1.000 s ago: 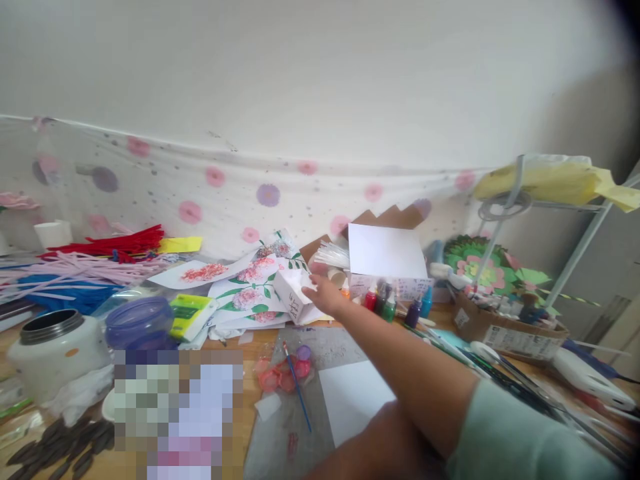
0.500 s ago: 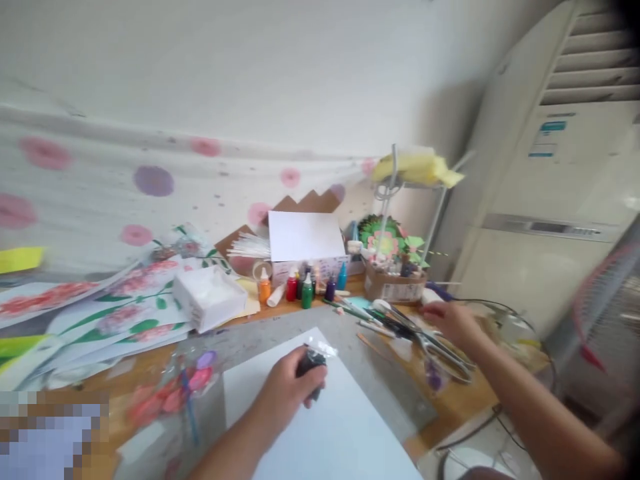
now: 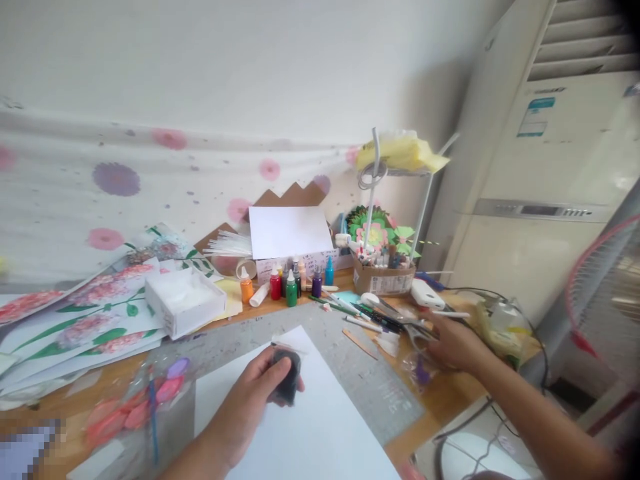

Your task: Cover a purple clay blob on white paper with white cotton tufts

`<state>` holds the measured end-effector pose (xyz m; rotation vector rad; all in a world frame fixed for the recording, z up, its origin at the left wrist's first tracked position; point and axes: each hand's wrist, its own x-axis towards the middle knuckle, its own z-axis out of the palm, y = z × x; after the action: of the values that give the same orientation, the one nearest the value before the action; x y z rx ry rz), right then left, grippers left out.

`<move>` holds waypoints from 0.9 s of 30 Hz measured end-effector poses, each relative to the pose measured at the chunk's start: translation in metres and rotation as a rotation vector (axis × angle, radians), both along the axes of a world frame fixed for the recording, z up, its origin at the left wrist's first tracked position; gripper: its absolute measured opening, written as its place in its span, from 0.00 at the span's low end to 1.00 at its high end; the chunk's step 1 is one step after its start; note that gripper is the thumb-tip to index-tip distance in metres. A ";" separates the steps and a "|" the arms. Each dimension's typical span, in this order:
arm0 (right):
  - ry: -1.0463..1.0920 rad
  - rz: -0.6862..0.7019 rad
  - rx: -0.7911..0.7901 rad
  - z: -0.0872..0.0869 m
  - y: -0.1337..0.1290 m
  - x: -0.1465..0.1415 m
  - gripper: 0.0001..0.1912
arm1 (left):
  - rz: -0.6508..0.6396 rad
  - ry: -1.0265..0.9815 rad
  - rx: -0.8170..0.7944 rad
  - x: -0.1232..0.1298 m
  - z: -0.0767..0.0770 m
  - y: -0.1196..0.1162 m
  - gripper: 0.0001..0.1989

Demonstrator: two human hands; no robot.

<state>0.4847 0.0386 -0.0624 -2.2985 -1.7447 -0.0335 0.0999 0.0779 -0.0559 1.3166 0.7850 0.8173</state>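
Note:
My left hand (image 3: pixel 255 390) is wrapped round a small dark block in clear wrapping (image 3: pixel 287 379), held over a large white sheet (image 3: pixel 310 427). The sheet lies on a grey mat (image 3: pixel 370 380). At the right, my right hand (image 3: pixel 453 340) is closed on the metal scissors (image 3: pixel 417 330), among pens and brushes. A small bag with something purple (image 3: pixel 421 373) lies just below that hand. The wooden stick (image 3: pixel 360 343) is left of it.
Paint bottles (image 3: pixel 291 290) stand behind the mat. A white box (image 3: pixel 185 303) and flower pictures (image 3: pixel 100 313) are at the left, a cardboard box of pens (image 3: pixel 383 277) behind, a white device (image 3: pixel 426 293) and cables at the right.
My right hand has moved down from near the white device to the scissors and closed on them. My left hand still holds the dark block, now turned. The view has shifted slightly right.

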 end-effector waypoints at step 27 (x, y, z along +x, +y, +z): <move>0.403 0.742 -0.125 0.039 -0.031 -0.163 0.27 | 0.118 -0.392 -0.059 -0.004 0.010 -0.003 0.08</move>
<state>0.3216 0.0071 -0.0233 -1.4427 -2.2661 0.6358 0.0959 0.0749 -0.0462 1.0209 0.5723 1.0977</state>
